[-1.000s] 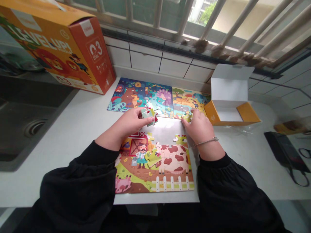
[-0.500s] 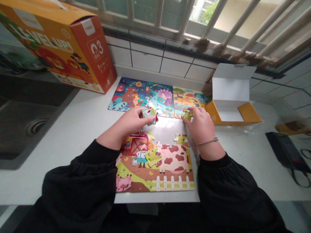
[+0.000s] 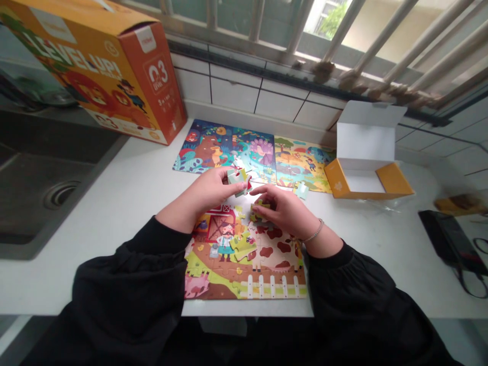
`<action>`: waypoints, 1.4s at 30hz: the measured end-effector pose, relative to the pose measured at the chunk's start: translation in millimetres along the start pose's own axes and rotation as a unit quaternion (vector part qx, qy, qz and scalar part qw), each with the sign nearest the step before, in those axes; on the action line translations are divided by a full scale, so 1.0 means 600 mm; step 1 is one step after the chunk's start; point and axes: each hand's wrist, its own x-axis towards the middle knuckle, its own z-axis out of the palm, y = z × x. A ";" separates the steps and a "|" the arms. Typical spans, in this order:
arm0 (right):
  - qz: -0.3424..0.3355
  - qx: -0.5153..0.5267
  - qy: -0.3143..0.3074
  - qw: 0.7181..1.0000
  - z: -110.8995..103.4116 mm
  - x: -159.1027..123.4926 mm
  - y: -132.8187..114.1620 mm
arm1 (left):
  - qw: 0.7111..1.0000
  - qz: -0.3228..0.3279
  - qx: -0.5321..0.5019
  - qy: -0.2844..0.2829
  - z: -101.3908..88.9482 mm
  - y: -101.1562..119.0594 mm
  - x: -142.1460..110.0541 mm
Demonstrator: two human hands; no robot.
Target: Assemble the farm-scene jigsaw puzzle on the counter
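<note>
My left hand (image 3: 214, 189) is closed on several puzzle pieces (image 3: 237, 178), pale green with red and yellow parts, above the far edge of the farm puzzle (image 3: 224, 274). Between the thumb and fingers of my right hand (image 3: 286, 208) is a green puzzle piece (image 3: 259, 209), over the top of the cow picture. The farm puzzle shows a farmer, a barn, a cow, a pig and a white fence. A loose yellow-green piece (image 3: 243, 246) lies on top of it beside the farmer. My right hand hides the puzzle's upper right part.
Behind are a blue forest puzzle (image 3: 206, 147) and a yellow animal puzzle (image 3: 293, 160), with a pale green piece (image 3: 301, 190) at its near edge. An open yellow box (image 3: 335, 179) stands right, a large orange box (image 3: 147, 81) left by the sink (image 3: 23, 203). A black strapped item (image 3: 444, 239) lies far right.
My right hand has moved left and nearer, bringing the green piece from the yellow puzzle's edge to the farm puzzle. A pale green piece now shows where it was. My left hand keeps its pieces.
</note>
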 end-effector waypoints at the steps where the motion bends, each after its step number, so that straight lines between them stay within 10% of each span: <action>1: 0.004 0.004 0.000 1.000 0.006 0.001 -0.001 | 1.000 -0.001 -0.002 -0.001 0.000 0.000 0.000; 42: -0.120 -0.171 -0.020 0.978 0.024 0.012 -0.010 | 0.999 0.010 0.040 -0.017 0.000 -0.010 0.009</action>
